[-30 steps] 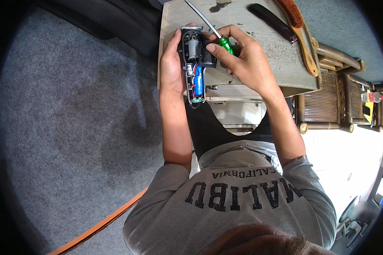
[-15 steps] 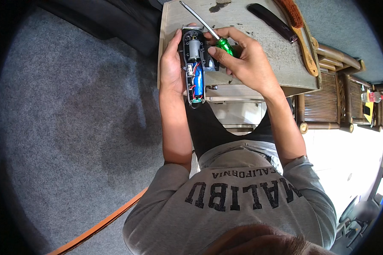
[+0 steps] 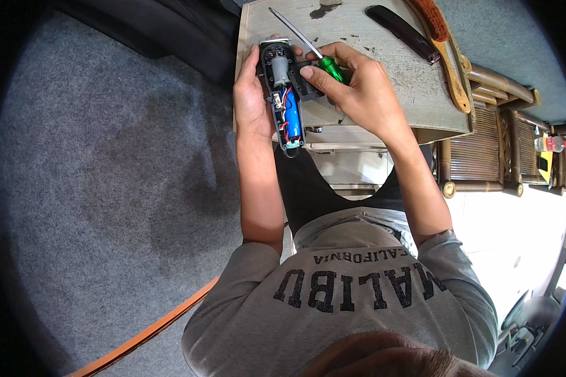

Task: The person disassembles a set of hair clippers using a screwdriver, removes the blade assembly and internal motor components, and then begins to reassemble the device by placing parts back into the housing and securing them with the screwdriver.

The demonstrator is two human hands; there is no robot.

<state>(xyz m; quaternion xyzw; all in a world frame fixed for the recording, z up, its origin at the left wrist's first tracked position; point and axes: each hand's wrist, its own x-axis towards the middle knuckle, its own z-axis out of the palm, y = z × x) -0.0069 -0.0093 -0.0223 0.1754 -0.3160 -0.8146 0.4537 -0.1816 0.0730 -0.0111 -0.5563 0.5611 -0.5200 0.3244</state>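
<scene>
My left hand is wrapped round an opened hair clipper, held upright over the near edge of the wooden tabletop. Its inside faces up: a grey motor, a blue battery, red and white wires and a small green board at the near end. In my right hand is a screwdriver with a green handle, its shaft slanting away to the far left, its tip touching nothing. The right thumb and fingers also pinch a black plastic piece against the clipper's right side. Whether that piece is joined to the clipper I cannot tell.
On the wooden tabletop, a long dark shell and a wooden-handled brush lie at the right, with dark crumbs scattered about. Bamboo furniture stands to the right, a bottle on it. Grey carpet covers the left.
The clipper has tilted slightly, its far end moving left. The black piece has turned at its right side, and the screwdriver tip has shifted a little to the right and nearer.
</scene>
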